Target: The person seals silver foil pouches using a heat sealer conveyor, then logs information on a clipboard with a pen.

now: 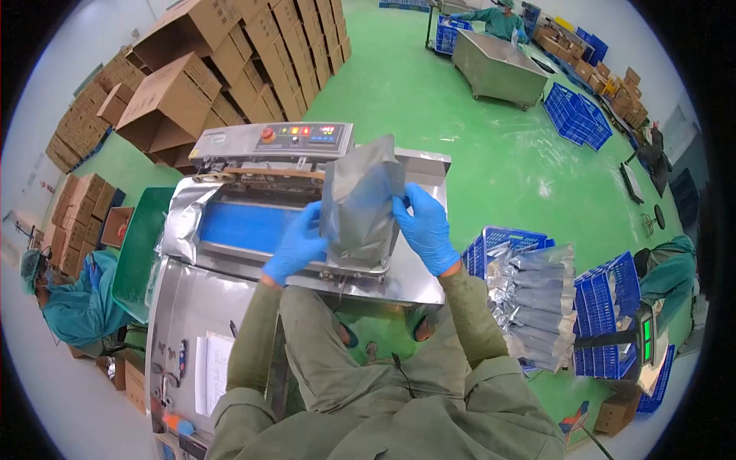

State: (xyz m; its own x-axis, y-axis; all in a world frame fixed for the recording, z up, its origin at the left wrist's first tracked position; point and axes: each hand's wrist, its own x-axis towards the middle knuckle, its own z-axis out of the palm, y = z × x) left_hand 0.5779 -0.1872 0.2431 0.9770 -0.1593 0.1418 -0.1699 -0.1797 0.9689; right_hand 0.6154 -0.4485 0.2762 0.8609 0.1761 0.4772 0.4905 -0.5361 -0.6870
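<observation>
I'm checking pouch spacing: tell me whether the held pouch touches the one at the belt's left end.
Apart: the head view shows blue belt between the held pouch and left-end pouch.

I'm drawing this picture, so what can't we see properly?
In the head view:
Inside the silver bag: hidden by its opaque walls.
Part of the blue belt: behind the left hand.
Writing on the paper: too small.
Numbers on the control panel: too small, blurred.

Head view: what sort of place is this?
Probably a factory packing room: a silver foil pouch is held at what looks like a conveyor bag sealer, with stacked cardboard boxes beyond.
</observation>
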